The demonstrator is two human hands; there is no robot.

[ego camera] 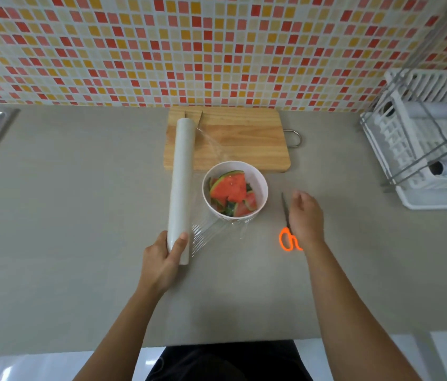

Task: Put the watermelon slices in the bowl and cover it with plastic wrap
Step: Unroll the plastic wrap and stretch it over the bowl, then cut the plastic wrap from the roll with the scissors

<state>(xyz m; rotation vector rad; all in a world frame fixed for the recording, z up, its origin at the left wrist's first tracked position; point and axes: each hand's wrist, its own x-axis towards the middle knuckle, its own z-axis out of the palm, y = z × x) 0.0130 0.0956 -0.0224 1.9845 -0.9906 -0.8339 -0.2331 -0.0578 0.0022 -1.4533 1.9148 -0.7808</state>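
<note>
Watermelon slices (229, 189) lie piled in the bowl (263, 185), which stands on the counter (79, 215) just in front of the board (244, 138), so the first half of the task looks done and the covering is the step in hand. The left hand (162, 259) grips the near end of the roll (181, 182), thumb on top and fingers curled under it. The roll lies lengthwise just left of the bowl, its far end over the board. Film (206, 232) runs from the roll to the right, wrinkled at the near side of the bowl and glinting on the board beyond. It seems to pass over the bowl, though how far it reaches on the right is hard to tell. The right hand (306, 215) hangs over the scissors (288, 239), back to the camera, fingers loosely bent and, as far as shows, gripping nothing. The one orange loop in plain view is empty, and the blades point away along the counter. Next, I judge, the scissors must be taken up by their loops and the film cut between roll and bowl. The left hand should hold the sheet taut meanwhile, since slack film tends to cling to itself. The loose edges then want pressing down round the rim.
</note>
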